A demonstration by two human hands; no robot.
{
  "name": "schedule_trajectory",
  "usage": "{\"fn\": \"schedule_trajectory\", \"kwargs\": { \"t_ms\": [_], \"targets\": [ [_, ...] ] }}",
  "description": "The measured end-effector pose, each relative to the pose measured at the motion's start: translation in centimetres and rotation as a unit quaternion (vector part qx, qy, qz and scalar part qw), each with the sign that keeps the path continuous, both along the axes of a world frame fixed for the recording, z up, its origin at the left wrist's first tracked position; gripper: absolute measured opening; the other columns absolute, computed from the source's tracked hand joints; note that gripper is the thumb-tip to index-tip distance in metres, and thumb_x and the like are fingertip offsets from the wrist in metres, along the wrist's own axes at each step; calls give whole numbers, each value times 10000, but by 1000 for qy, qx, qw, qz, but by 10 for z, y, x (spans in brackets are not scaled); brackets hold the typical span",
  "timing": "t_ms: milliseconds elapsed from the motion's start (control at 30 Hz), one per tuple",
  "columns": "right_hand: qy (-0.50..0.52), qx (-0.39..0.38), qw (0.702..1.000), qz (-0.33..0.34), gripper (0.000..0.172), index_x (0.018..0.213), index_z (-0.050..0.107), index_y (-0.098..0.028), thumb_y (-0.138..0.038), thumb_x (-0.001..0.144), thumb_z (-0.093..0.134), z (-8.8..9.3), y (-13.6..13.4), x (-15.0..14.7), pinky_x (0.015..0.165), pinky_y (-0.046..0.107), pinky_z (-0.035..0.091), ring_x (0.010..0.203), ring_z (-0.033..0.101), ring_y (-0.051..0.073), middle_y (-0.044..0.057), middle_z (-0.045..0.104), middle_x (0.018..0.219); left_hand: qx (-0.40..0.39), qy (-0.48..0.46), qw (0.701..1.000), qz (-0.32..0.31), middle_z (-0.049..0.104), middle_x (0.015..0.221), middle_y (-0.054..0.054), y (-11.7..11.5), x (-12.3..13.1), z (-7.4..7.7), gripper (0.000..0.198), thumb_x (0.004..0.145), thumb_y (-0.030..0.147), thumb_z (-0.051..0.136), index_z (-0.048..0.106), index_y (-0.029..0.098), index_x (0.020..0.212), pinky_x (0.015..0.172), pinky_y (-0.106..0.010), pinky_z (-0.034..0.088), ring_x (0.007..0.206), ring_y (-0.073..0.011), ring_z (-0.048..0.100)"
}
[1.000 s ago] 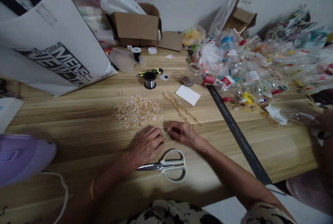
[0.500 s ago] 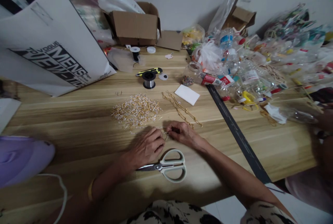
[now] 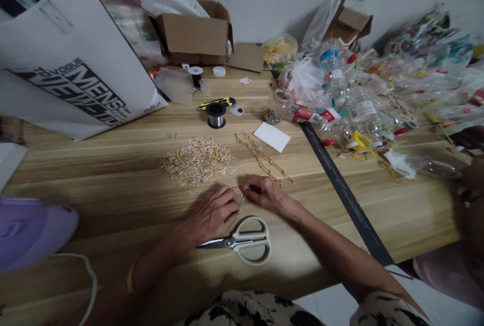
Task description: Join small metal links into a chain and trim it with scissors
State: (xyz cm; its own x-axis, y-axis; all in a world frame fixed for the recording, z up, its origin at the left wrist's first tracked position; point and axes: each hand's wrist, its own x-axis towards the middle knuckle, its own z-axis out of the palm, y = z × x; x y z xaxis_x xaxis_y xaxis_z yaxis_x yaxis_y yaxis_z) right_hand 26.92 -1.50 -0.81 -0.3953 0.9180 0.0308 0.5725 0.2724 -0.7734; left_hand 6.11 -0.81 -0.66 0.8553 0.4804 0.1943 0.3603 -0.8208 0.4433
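Note:
My left hand [image 3: 217,212] rests on the table with its fingers curled at a thin silver chain [image 3: 200,194]. Close to its right, my right hand [image 3: 260,192] is pinched at the chain's end; what its fingertips hold is too small to make out. A small ring hangs in the chain between the hands. Beyond my left hand lies a heap of gold and clear beaded pieces [image 3: 200,159]. Gold chains [image 3: 264,162] lie past my right hand. Scissors with pale handles [image 3: 251,240] lie nearer to me, below both hands.
Wire spool [image 3: 217,115], yellow cutter [image 3: 215,104] and white card [image 3: 271,137] lie beyond. Plastic bottles [image 3: 365,109] crowd the right; a paper bag [image 3: 75,58] and purple object [image 3: 34,232] stand left. A person's arm shows at the right edge.
The fingers of my right hand have shifted slightly, and the small ring in the chain now shows more clearly between the hands. My left hand has hardly moved.

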Motion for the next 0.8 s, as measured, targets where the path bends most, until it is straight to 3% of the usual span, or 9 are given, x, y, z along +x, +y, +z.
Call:
{"fn": "schedule_trajectory", "kwargs": {
  "t_ms": [367, 800],
  "targets": [
    [17, -19, 999, 29, 78, 800, 575, -152, -97, 823, 525, 0, 0, 3, 596, 186, 316, 637, 441, 81, -33, 529, 726, 13, 4, 1000, 6, 598, 878, -50, -1, 1, 5, 145, 891, 219, 504, 640, 167, 886, 816, -334, 428, 873, -180, 505],
    [-57, 28, 998, 25, 111, 797, 544, -163, -57, 812, 516, 3, -3, -3, 646, 197, 344, 685, 480, 102, -7, 528, 774, 36, 17, 999, 13, 570, 940, -71, -4, 2, 8, 160, 888, 224, 503, 645, 169, 938, 831, -355, 445, 929, -203, 493]
  ]
}}
